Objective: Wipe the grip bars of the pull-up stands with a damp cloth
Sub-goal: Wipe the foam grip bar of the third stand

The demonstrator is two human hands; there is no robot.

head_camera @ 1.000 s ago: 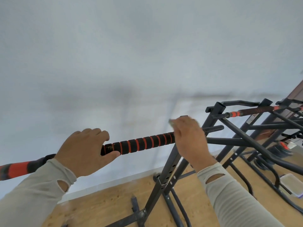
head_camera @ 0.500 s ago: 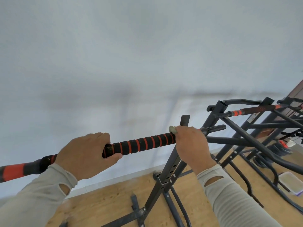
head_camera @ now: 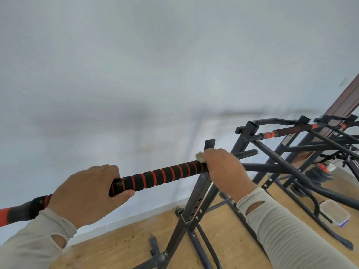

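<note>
A pull-up bar with a black foam grip ringed in orange (head_camera: pixel 161 176) runs from lower left to right across the view, resting on a black stand upright (head_camera: pixel 196 199). My left hand (head_camera: pixel 87 193) grips the bar at the left end of the foam grip. My right hand (head_camera: pixel 223 169) is wrapped around the bar at the grip's right end, and a pale cloth (head_camera: pixel 199 156) peeks out above its fingers. Past that hand the bare threaded bar end (head_camera: pixel 245 153) sticks out. The cloth is mostly hidden by the hand.
A second pull-up stand with a dark grip bar and orange bands (head_camera: pixel 289 131) stands further right, among crossing black tubes. A clear plastic tub (head_camera: pixel 335 213) sits on the wooden floor (head_camera: pixel 120 247) at right. A pale wall is straight ahead.
My right hand with the cloth has slid slightly rightward along the bar, toward the stand upright. My left hand has kept its grip in place.
</note>
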